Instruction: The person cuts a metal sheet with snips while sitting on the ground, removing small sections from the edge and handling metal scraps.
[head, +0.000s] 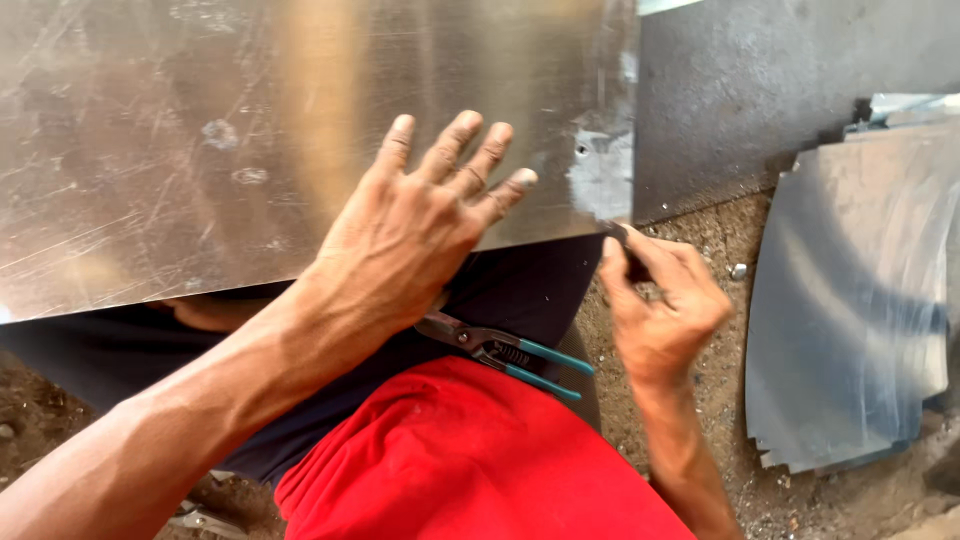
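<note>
A large shiny metal sheet (200, 130), scratched and reflective, fills the upper left and rests over my lap. My left hand (420, 225) lies flat on its lower edge, fingers spread and pressing down. My right hand (655, 300) is closed around a small dark tool (622, 240), whose tip touches the sheet's lower right corner beside a dull scuffed patch (600, 170). Tin snips (505, 352) with teal handles lie on my lap between the dark trousers and the red cloth (460, 460), under my left wrist.
A stack of cut grey metal sheets (850, 300) lies on the gritty ground (740, 440) at the right. A dark flat metal plate (780, 80) lies beyond the shiny sheet at the upper right.
</note>
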